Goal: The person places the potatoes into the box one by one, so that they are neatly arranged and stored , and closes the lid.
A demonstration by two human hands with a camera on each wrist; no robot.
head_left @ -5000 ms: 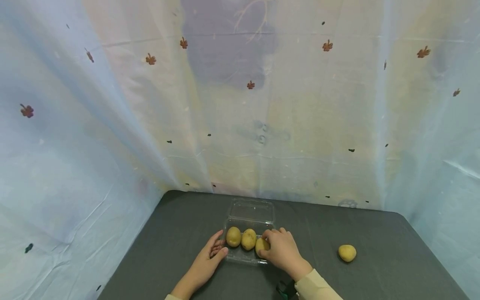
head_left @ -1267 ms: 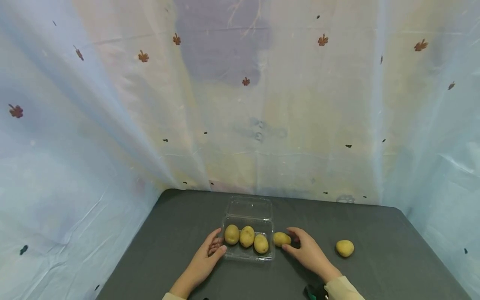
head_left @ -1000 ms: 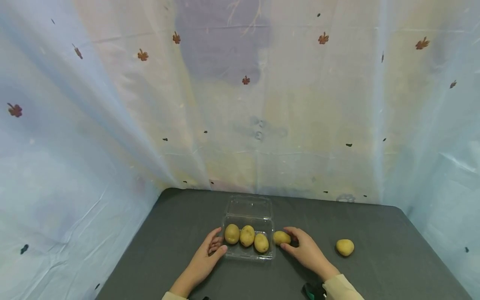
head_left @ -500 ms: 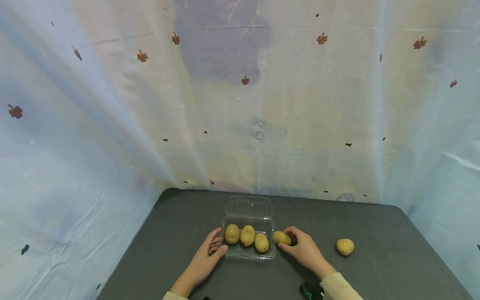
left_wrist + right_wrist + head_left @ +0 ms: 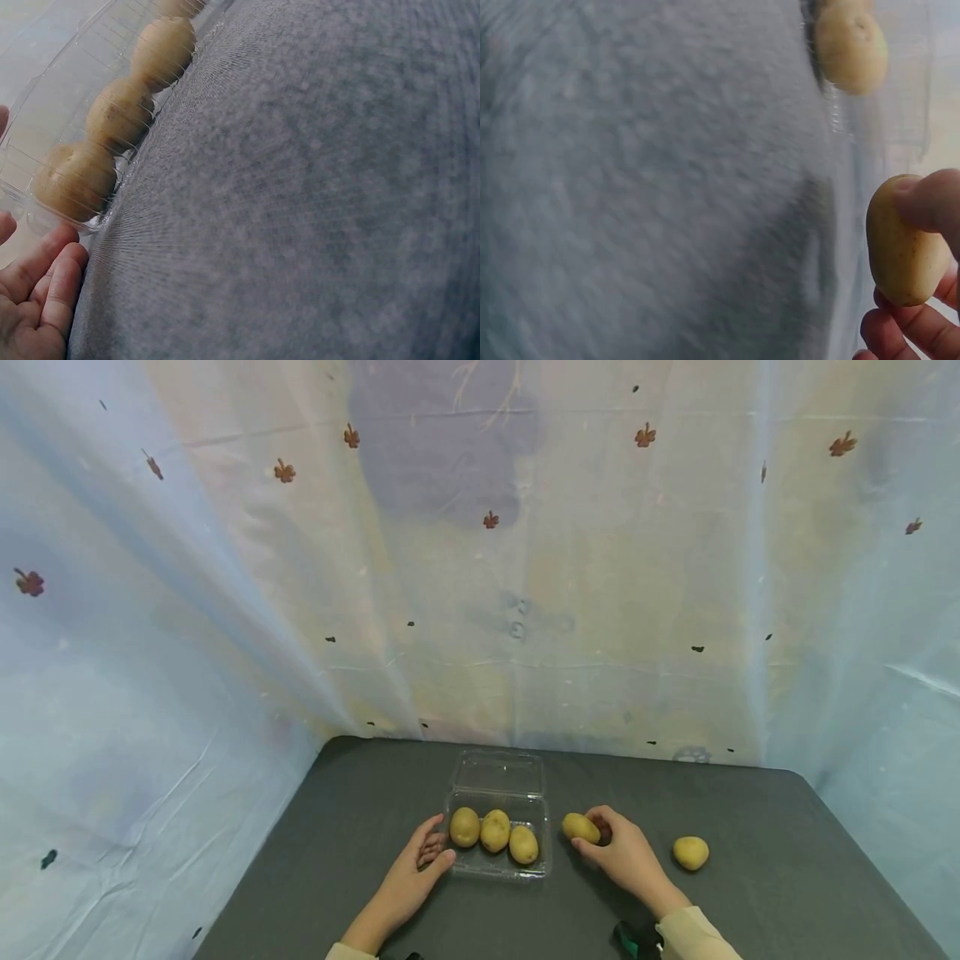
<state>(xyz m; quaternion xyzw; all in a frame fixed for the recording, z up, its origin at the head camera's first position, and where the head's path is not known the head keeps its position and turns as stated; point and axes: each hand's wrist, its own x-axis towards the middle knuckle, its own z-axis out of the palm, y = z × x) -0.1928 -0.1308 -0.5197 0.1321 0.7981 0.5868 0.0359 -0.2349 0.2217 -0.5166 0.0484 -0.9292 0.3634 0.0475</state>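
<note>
A transparent plastic clamshell box (image 5: 498, 866) sits on the table with its lid (image 5: 500, 773) laid back. Three potatoes lie in a row inside: a left potato (image 5: 464, 827), a middle potato (image 5: 495, 832) and a right potato (image 5: 523, 845). My left hand (image 5: 408, 877) rests at the box's left side, fingers relaxed; in the left wrist view its fingertips (image 5: 69, 251) are against the box's corner. Just right of the box, my right hand (image 5: 622, 852) holds another potato (image 5: 900, 247) between thumb and fingers, apart from the box wall. A shadow falls below that hand.
One more potato (image 5: 691, 853) lies on the dark grey table (image 5: 757, 893), to the right of my right hand. A patterned curtain (image 5: 600, 568) hangs behind the table and along its sides.
My right hand first released a potato in the box, then moved right to a potato beside it. It now grips that potato and has shifted it slightly right and away. The left hand stayed.
</note>
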